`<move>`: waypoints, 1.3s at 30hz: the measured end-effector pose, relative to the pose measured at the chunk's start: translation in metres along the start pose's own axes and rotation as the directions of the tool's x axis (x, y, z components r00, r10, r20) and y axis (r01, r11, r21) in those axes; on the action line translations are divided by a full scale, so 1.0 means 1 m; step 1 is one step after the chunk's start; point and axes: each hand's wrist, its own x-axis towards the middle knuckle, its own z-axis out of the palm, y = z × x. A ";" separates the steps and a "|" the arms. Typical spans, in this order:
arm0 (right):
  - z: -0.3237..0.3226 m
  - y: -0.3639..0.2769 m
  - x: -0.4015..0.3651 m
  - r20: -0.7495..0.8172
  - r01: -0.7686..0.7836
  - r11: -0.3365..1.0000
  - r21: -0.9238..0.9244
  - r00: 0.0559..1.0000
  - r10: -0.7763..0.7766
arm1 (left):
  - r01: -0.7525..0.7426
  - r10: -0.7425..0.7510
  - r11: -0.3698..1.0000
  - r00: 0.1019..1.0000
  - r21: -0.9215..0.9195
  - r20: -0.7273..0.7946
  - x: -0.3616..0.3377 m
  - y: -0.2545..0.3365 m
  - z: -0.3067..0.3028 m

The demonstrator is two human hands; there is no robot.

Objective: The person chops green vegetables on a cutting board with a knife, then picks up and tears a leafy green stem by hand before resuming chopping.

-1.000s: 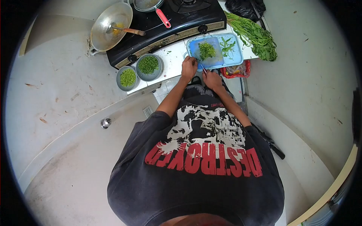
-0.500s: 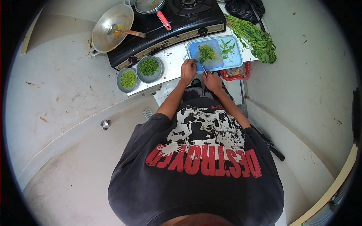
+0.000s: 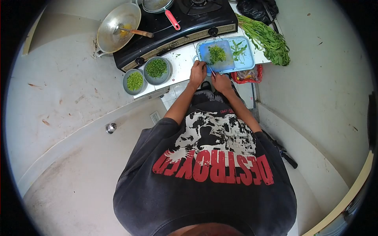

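My right hand (image 3: 221,83) is closed around the handle of a small knife (image 3: 212,72), its blade pointing up over the near edge of a blue cutting board (image 3: 227,65). Left of the blade, my left hand (image 3: 198,71) has its fingers bunched at the board's near left corner; what they pinch is hidden. Chopped greens (image 3: 217,54) lie in a heap on the board, just beyond both hands. The board rests on a light blue tray (image 3: 249,59), where loose green leaves (image 3: 238,49) lie on the right side.
Two grey bowls of chopped greens (image 3: 156,67) (image 3: 135,81) stand on the left. Behind is a black gas stove (image 3: 177,39) with a wok (image 3: 112,33) and a red-handled pan (image 3: 172,19). Leafy stalks (image 3: 271,41) lie right, above a red basket (image 3: 258,74).
Both hands stay at the board's near edge, with the knife shifting only very slightly. The whole view has drifted a little; nothing else has visibly moved.
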 end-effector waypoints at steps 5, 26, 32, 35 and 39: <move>0.000 0.007 -0.010 -0.052 -0.001 1.000 -0.016 0.999 0.000 | 0.020 -0.019 1.000 1.000 -0.019 0.013 -0.001 0.000 -0.002; -0.002 0.000 -0.011 -0.038 -0.022 1.000 0.002 0.999 0.022 | -0.001 0.000 0.999 1.000 -0.045 -0.021 0.000 0.001 -0.001; -0.009 0.002 -0.012 -0.043 -0.008 1.000 -0.010 0.999 0.008 | -0.018 0.018 1.000 1.000 -0.021 0.016 -0.001 -0.003 -0.002; -0.004 0.003 -0.013 -0.023 0.020 1.000 0.005 1.000 -0.019 | -0.018 0.018 1.000 1.000 0.015 0.005 -0.001 -0.002 -0.002; 0.001 0.005 -0.009 0.005 -0.003 1.000 0.012 1.000 0.003 | -0.025 0.025 1.000 1.000 -0.013 0.001 -0.001 -0.003 -0.003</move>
